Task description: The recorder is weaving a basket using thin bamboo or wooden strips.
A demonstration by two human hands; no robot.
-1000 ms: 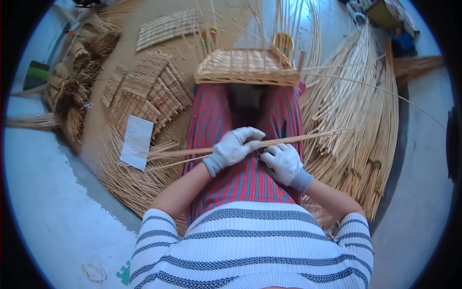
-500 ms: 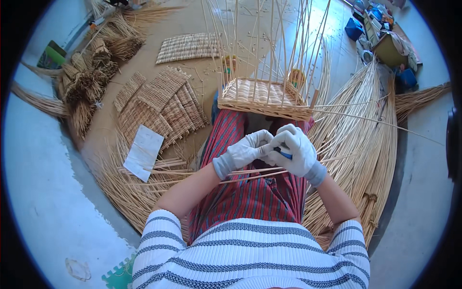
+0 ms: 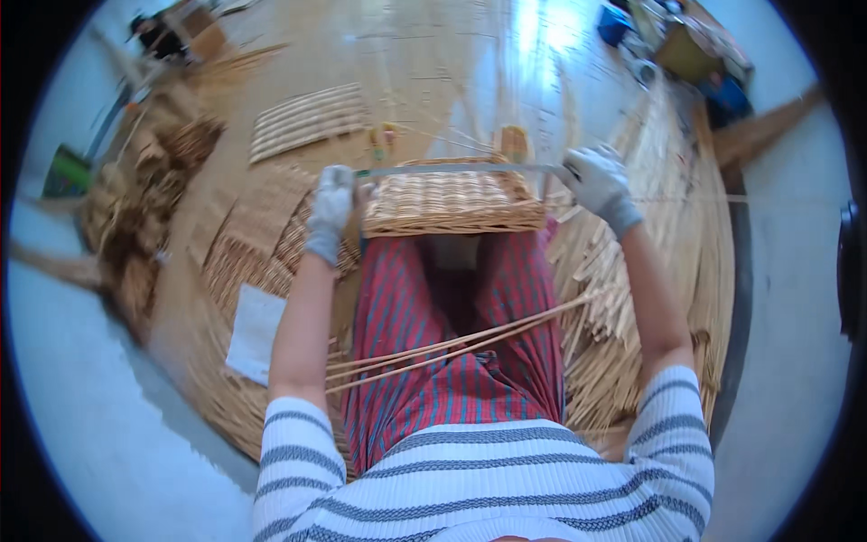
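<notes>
A shallow woven basket base rests across my knees, over a red striped cloth. Its tall upright canes are mostly lost in blur. Stretched across the basket from side to side is a narrow grey strip that looks like a measuring tape. My left hand, in a white glove, is closed at its left end, beside the basket's left corner. At the other end my right hand, gloved too, is closed around the strip, past the right corner. A few loose canes lie across my lap.
Finished woven panels lie on the floor to the left, with another panel farther out. A white sheet sits beside my left forearm. Long cane bundles spread on the right. Straw bundles line the left wall.
My hands were together over my lap, a blue thing in the right one. They have moved apart and forward to the basket's two sides, with the strip now drawn out between them.
</notes>
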